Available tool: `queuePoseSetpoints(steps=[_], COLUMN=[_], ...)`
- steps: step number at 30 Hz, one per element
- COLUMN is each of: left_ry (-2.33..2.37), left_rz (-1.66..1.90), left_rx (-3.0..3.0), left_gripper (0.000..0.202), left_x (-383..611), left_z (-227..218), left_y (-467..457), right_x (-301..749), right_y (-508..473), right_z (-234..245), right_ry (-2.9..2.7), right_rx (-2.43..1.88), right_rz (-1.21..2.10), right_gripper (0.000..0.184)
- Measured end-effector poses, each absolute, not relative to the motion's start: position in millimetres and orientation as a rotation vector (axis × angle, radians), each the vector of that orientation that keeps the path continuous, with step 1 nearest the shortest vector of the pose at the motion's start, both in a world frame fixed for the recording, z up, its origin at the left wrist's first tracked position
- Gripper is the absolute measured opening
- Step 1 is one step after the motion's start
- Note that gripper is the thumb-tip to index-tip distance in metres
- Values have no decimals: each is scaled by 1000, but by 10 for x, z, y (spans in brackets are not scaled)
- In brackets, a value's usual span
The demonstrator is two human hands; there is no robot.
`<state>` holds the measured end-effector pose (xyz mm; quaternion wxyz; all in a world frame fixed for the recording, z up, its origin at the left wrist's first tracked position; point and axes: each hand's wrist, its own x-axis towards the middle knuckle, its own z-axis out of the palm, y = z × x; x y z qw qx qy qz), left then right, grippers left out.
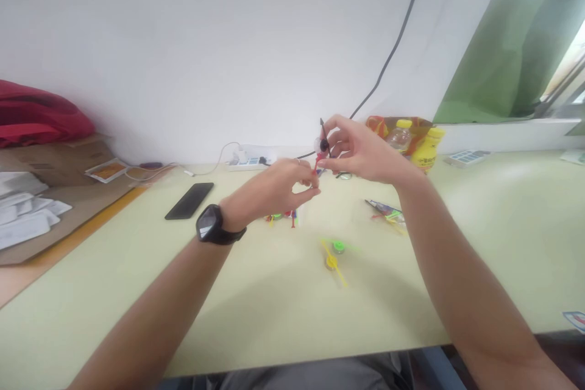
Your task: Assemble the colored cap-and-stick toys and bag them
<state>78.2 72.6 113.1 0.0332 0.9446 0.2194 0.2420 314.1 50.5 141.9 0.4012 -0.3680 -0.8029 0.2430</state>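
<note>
I can't read one word or number from where I stand. The yellow bottle (423, 157) has dark writing on its front, but it is too small and fuzzy. The sticker (574, 320) by the right front edge of the desk (137, 280) has red and blue on it, too blurry to make out. The watch (209, 223) is too blurry to read too.

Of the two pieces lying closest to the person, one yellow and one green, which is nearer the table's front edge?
The yellow piece; the green piece sits farther back.
</note>
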Motion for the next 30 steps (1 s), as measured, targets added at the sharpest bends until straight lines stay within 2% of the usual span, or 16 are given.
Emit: queuePoseSetpoints(steps=[4,13,22,30], left_ry=[652,657,631,641], left_rz=[806,890,893,933], left_rx=[2894,2911,2911,2898], left_gripper=[10,11,11,10], left_x=[771,776,759,768], left_z=[1122,1133,1109,1139], left_y=[749,738,762,719], right_x=[3147,3071,3031,2999], right_y=[519,477,497,521], right_z=[1402,1419,1414,1429], right_ry=[-2042,-1969,-1983,-1784], right_rx=[-981,-1014,-1019,-991], right_rz=[593,554,455,330], right_gripper=[37,44,34,41])
